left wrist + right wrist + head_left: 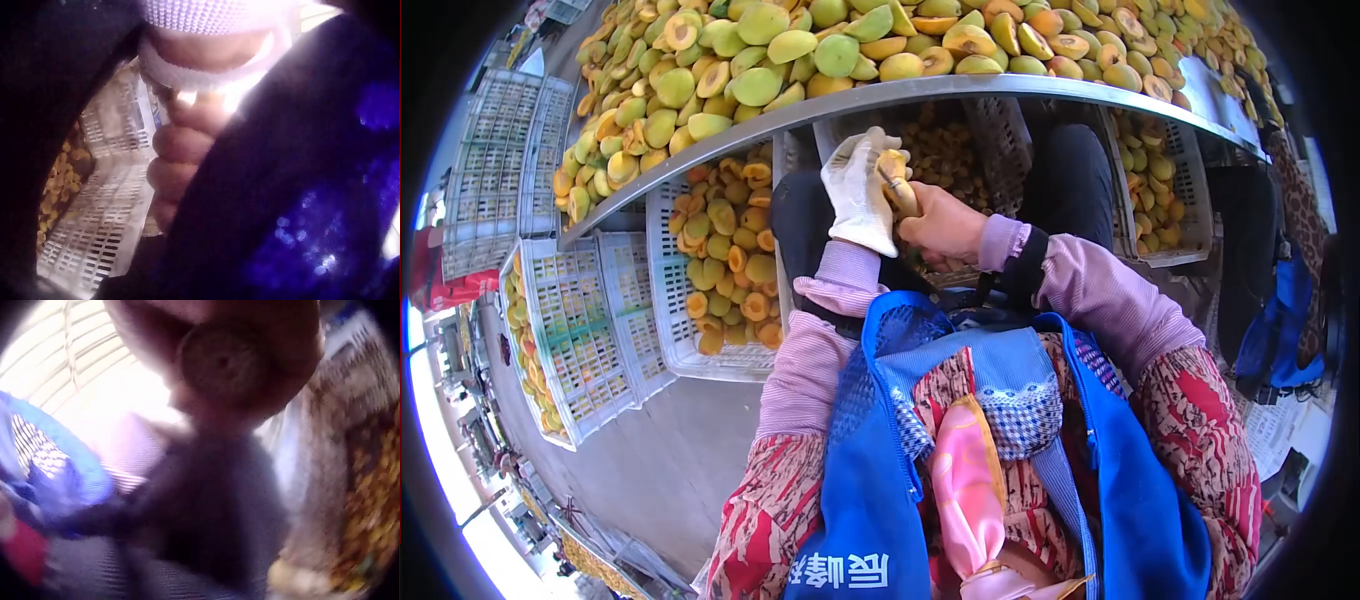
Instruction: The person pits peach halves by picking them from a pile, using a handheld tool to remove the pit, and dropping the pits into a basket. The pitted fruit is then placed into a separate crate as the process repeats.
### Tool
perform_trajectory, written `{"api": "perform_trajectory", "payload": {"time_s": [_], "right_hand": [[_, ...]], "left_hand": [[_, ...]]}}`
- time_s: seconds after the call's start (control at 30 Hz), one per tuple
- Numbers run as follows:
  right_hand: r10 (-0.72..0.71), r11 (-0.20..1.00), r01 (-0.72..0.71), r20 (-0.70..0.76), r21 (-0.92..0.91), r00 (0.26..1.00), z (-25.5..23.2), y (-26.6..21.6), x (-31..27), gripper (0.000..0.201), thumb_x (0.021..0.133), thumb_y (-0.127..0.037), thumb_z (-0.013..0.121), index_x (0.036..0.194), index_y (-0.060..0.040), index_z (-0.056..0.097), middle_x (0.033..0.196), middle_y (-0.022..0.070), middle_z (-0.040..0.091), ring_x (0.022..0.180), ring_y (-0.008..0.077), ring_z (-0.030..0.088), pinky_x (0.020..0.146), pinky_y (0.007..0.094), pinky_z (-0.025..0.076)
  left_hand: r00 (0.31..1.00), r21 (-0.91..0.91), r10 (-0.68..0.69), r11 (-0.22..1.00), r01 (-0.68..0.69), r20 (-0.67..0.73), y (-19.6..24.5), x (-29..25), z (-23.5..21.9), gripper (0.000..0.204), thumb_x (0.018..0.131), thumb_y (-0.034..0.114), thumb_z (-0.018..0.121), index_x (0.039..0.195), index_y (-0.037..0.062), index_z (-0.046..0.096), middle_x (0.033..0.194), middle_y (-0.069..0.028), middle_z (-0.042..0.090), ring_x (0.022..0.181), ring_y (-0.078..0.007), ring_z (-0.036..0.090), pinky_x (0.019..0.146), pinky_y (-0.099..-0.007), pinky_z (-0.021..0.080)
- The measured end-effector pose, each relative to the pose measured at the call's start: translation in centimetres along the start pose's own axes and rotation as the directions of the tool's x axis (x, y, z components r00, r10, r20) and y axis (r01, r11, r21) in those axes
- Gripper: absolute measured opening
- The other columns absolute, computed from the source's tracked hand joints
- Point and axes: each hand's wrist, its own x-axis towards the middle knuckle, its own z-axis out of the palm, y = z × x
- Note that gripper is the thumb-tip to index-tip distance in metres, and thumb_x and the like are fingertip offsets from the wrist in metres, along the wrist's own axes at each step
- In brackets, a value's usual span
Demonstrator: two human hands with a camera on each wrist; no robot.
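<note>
1. One fruit [890, 163] is held, above the middle crate and between the knees; whether it is whole or halved cannot be told.
2. It is gripped by the left hand [855, 185], on which one white glove is worn.
3. One tool [905, 199] is grasped by its pale handle in the bare right hand [948, 226], fingers curled; its tip is set against the fruit, though the contact is partly hidden.
4. Four filled crates are seen below or beside the table. The middle crate [1003, 140] is filled with small brown-orange pieces, too many to be counted.
5. The left crate [718, 367] and the right crate [1178, 258] are filled with green and orange fruit, many pieces halved.
6. More fruit is contained in the far-left crate [580, 325].
7. The one table [880, 96], metal-rimmed, is heaped with uncounted fruit, many pieces cut open.
8. Further crates [495, 165] are seen at far left.
</note>
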Motion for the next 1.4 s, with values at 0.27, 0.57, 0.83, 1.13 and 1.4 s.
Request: {"api": "perform_trajectory", "payload": {"time_s": [0.27, 0.57, 0.83, 1.13, 1.4], "right_hand": [[0.047, 0.975, -0.082, 0.173, 0.206, 0.984, -1.0, -0.9, -1.7, 0.025, 0.076, -0.004, 0.046, 0.101, -0.0047, 0.042, 0.059, 0.0034, 0.045, 0.039, 0.0103, 0.043, 0.033, 0.0263, 0.038], [0.051, 0.915, -0.144, 0.247, 0.377, 0.968, 0.0, 0.9, -0.8, 0.032, 0.076, -0.007, 0.051, 0.106, -0.0027, 0.04, 0.063, 0.0097, 0.052, 0.043, 0.0158, 0.051, 0.035, 0.0298, 0.041], [-0.439, 0.726, 0.245, -0.16, -0.643, 0.884, -0.5, 1.9, 0.4, 0.03, 0.076, -0.009, 0.052, 0.101, 0.0023, 0.04, 0.073, 0.023, 0.059, 0.064, 0.0362, 0.06, 0.056, 0.0427, 0.048], [-0.46, 0.691, 0.082, -0.35, -0.718, 0.816, 0.1, 2.6, 1.9, 0.026, 0.077, -0.01, 0.05, 0.099, 0.0003, 0.04, 0.078, 0.0258, 0.06, 0.077, 0.042, 0.058, 0.067, 0.0486, 0.046], [-0.492, 0.655, 0.032, -0.394, -0.755, 0.776, 0.2, 3.2, 1.1, 0.016, 0.084, -0.011, 0.04, 0.097, -0.0024, 0.037, 0.079, 0.0248, 0.061, 0.077, 0.0404, 0.059, 0.065, 0.0479, 0.046]], "left_hand": [[0.938, 0.103, -0.036, 0.995, 0.001, 0.345, 0.9, 0.0, -0.8, 0.018, 0.079, 0.016, 0.064, 0.086, -0.0001, 0.06, 0.079, -0.0115, 0.063, 0.07, -0.0217, 0.062, 0.06, -0.0317, 0.053], [0.96, 0.149, -0.044, 0.989, 0.002, 0.278, 0.7, -0.7, -0.9, 0.015, 0.079, 0.014, 0.063, 0.084, 0.0002, 0.06, 0.079, -0.0104, 0.062, 0.068, -0.0204, 0.062, 0.06, -0.0301, 0.052], [0.966, -0.061, 0.085, 0.996, -0.073, 0.242, -0.3, -0.3, -0.8, 0.015, 0.081, 0.014, 0.061, 0.088, 0.001, 0.059, 0.083, -0.0117, 0.063, 0.073, -0.0241, 0.063, 0.064, -0.0334, 0.052], [0.994, -0.249, -0.11, 0.962, 0.108, 0.01, -2.4, 2.3, 0.2, 0.012, 0.08, 0.014, 0.062, 0.084, 0.0038, 0.057, 0.079, -0.0105, 0.06, 0.066, -0.0255, 0.06, 0.056, -0.0361, 0.05], [0.96, -0.451, -0.279, 0.861, 0.235, -0.031, -2.6, 1.8, 1.3, 0.008, 0.08, 0.015, 0.055, 0.081, 0.0081, 0.051, 0.077, -0.0063, 0.056, 0.066, -0.0266, 0.055, 0.066, -0.0415, 0.049]]}}
